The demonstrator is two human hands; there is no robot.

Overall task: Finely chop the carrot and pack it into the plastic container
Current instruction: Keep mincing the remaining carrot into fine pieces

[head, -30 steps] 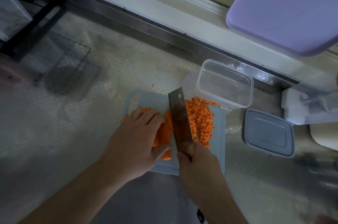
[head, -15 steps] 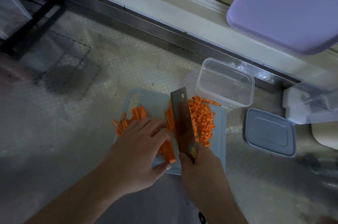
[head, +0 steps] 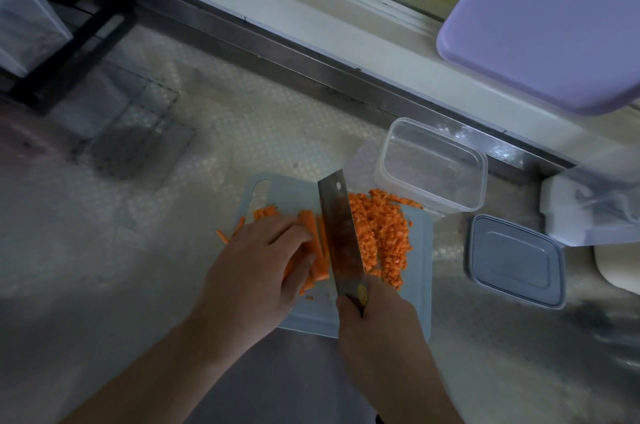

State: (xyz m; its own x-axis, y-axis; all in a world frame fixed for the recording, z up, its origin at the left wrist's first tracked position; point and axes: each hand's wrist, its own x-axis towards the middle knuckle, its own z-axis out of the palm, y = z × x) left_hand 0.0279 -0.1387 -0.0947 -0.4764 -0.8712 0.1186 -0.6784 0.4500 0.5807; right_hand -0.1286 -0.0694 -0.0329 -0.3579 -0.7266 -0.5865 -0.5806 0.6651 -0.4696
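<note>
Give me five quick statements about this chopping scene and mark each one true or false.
1. The right hand grips the cleaver. True.
2. The plastic container already holds chopped carrot. False: it is empty; the chopped carrot lies piled on the cutting board.
3. The left hand holds down the carrot strips beside the blade. True.
4. The grey lid is snapped onto the container. False: it lies on the counter, to the container's right.
5. The chopped pile lies on the left of the blade. False: it is on the right.
</note>
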